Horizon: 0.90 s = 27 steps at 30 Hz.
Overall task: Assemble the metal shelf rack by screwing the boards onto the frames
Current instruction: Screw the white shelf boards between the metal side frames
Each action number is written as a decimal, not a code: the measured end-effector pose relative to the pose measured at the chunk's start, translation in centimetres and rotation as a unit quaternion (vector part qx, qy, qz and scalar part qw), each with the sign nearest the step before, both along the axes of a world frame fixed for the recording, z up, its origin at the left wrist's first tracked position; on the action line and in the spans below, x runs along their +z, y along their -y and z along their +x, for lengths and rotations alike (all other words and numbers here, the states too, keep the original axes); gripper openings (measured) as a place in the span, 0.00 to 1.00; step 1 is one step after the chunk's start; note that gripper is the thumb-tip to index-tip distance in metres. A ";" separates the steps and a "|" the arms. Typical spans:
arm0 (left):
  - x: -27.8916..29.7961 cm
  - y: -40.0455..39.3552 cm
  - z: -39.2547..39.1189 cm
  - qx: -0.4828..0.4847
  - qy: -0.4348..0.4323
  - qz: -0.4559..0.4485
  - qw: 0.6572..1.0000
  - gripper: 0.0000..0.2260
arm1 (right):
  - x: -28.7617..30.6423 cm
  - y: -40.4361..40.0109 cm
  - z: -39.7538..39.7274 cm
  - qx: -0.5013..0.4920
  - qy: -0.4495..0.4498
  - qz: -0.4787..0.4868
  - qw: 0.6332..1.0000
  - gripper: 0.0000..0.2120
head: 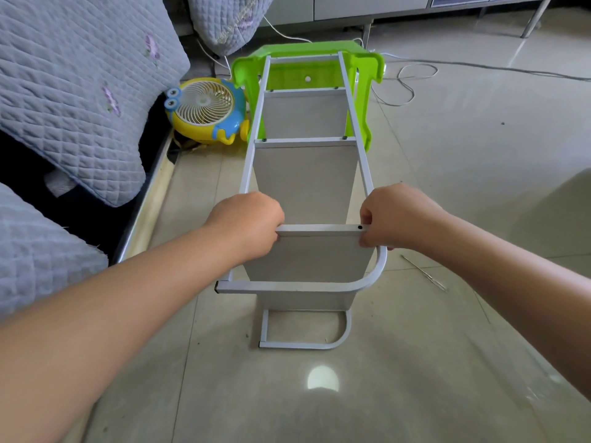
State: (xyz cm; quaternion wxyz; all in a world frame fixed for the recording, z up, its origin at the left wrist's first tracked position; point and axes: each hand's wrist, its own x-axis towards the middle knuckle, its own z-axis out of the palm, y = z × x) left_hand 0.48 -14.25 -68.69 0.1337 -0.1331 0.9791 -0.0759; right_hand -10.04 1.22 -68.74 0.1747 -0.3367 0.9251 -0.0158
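Rack (pixel 303 174) lies on its side on tiled floor (pixel 447 187), far end against green stool (pixel 364 91). Nearest board (pixel 316 251) sits between both hands at the frame's (pixel 377 270) curved end. Left hand (pixel 248 223) curls round board's left edge; right hand (pixel 395 215) pinches its right corner by a dark hole. Screwdriver (pixel 423 272) on floor, right. Fan (pixel 208 108), quilted cushions (pixel 80 91) left.

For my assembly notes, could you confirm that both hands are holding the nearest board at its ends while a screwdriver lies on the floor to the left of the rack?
Not quite: in the head view the screwdriver lies right of the rack. Both hands, left and right, do hold the nearest board at its ends.
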 end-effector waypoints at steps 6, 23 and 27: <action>-0.1 0.3 0.4 -0.028 0.012 -0.001 1.000 0.12 | 0.4 -0.8 0.2 0.043 0.012 -0.017 0.999 0.06; -2.0 -3.6 -2.6 -0.094 -0.075 0.202 0.972 0.11 | -7.1 -12.3 -7.0 -0.180 0.146 -0.177 0.956 0.08; -2.1 -3.8 -3.0 -0.114 -0.071 0.199 0.971 0.10 | -13.6 -15.5 -8.5 -0.230 0.125 -0.080 0.962 0.08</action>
